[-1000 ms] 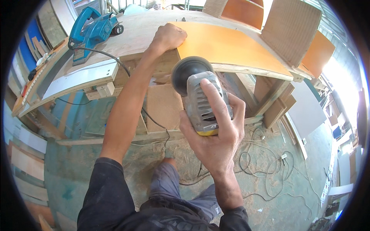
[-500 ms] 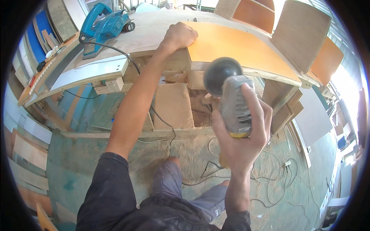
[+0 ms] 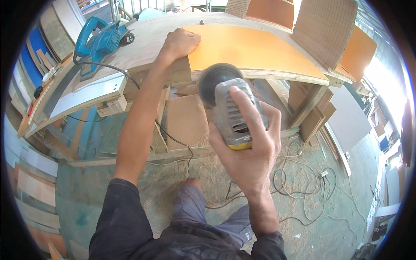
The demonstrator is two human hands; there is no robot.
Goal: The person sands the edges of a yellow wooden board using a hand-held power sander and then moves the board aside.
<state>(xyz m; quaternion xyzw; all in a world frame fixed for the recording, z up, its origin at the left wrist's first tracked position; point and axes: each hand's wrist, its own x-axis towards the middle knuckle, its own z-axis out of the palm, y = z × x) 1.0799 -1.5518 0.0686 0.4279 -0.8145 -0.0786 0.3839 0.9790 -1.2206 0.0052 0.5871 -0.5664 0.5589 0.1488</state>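
An orange-faced wooden panel (image 3: 247, 45) lies on the workbench, its bare front edge toward me. My left hand (image 3: 181, 43) is closed at the panel's left end, fingers curled over its edge. In my right hand (image 3: 255, 151) is a dusty grey and yellow power sander (image 3: 236, 115), held tilted with its round black pad (image 3: 212, 82) facing the panel's front edge. The pad overlaps that edge in the view; whether it touches, I cannot tell.
A teal belt sander (image 3: 102, 43) rests on the bench's (image 3: 160, 32) left side, its cord hanging past my left forearm. Curved wooden pieces (image 3: 325, 32) stand at the back right. Cables (image 3: 307, 195) and sawdust cover the floor; boards line the left side.
The whole view has shifted, so the bench appears further left. Against the panel's front edge, the sander has moved slightly left. My left hand keeps its place on the panel.
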